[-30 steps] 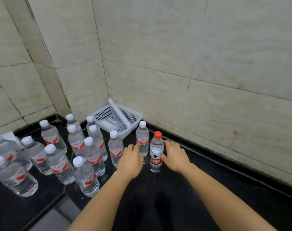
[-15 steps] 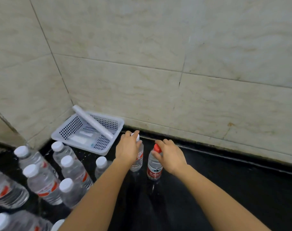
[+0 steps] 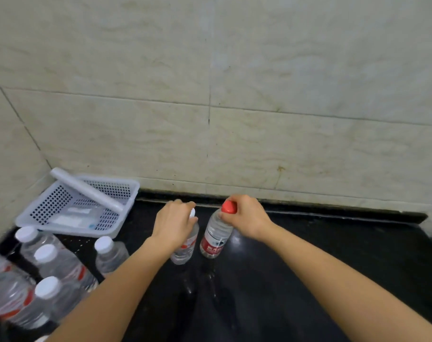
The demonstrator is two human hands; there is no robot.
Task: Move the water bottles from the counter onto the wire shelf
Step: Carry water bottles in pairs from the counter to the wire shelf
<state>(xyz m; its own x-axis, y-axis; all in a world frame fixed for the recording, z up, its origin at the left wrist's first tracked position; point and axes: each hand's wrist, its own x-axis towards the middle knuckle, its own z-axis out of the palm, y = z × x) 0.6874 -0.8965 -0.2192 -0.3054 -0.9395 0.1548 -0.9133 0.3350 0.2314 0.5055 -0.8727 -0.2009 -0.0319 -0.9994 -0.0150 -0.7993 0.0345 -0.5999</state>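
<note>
At the near left corner of the black worktop [image 3: 333, 280] stands a crowd of clear water bottles [image 3: 59, 272] with white caps and red-marked labels, packed close together; the nearest ones are blurred and cut by the picture's edge. One more white-capped bottle [image 3: 110, 255] stands a little apart from them, toward the middle.

Two bare forearms reach in from the near edge. The left hand [image 3: 174, 224] comes down over the top of a clear bottle [image 3: 185, 248] with a white cap, its fingers [image 3: 182, 206] curled shut around the neck and cap. Just beside it, the right hand [image 3: 247, 218] grips a red-capped bottle [image 3: 216, 236] with a red label, fingers closed around the neck just under the cap. That bottle tilts, its top leaning toward the right hand. Whether either base rests on the worktop or hangs just above it cannot be told; dim reflections lie on the shiny surface below both.

Farther back, in the far left corner, a white perforated plastic basket [image 3: 49, 206] sits tilted against the wall. A white roll [image 3: 86, 191] lies slantwise across its rim, and some pale flat packets lie inside; what they are cannot be told.

Behind everything rises a wall [image 3: 234, 95] of large cream tiles.
</note>
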